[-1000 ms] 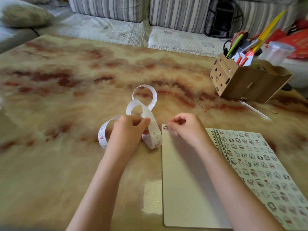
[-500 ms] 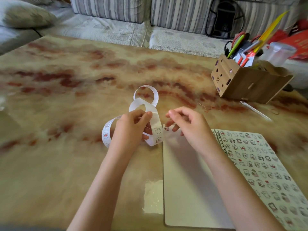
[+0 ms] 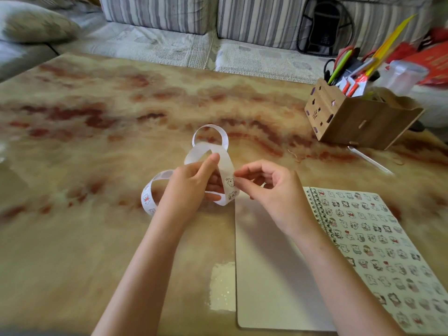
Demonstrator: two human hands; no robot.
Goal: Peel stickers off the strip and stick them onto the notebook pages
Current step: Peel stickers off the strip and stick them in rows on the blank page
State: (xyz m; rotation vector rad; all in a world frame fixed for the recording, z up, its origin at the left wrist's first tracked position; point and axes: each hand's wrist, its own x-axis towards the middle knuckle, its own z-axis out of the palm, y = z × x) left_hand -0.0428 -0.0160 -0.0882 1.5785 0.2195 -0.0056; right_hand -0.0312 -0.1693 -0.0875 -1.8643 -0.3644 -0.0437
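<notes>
Head view: two bare hands meeting low over a marbled table (image 3: 97, 146), task things close around them.
Strip (image 3: 224, 163): white backing paper, looped and curling; far loop near the table top, near bend hanging just above the notebook's top-left corner; small cartoon stickers visible on that bend and on the left loop.
Left hand (image 3: 191, 190): grips the strip, thumb (image 3: 211, 163) pressed on its upper face, other fingers curled behind it.
Right hand (image 3: 276, 192): fingers curled, forefinger tip and thumb drawn together at the strip's edge, right against the next sticker (image 3: 230, 182); cannot tell whether pinching it yet or only touching.
Notebook (image 3: 271, 275): spiral-bound, lying open and flat on the table under the right forearm.
Right page (image 3: 368, 241): packed with rows of stickers, top to bottom; judged done.
Left page (image 3: 261, 238): bare wherever visible; top corner hidden behind hand and strip, so nothing to report there.
Step in hand: probably lifting the next sticker off the backing.
Left to do: nearly the whole left page, judging by the blank paper; plenty of stickers on the strip.
Elsewhere: wooden organiser (image 3: 358, 122) with pens and scissors at far right, striped sofa (image 3: 157, 13) beyond the table.
</notes>
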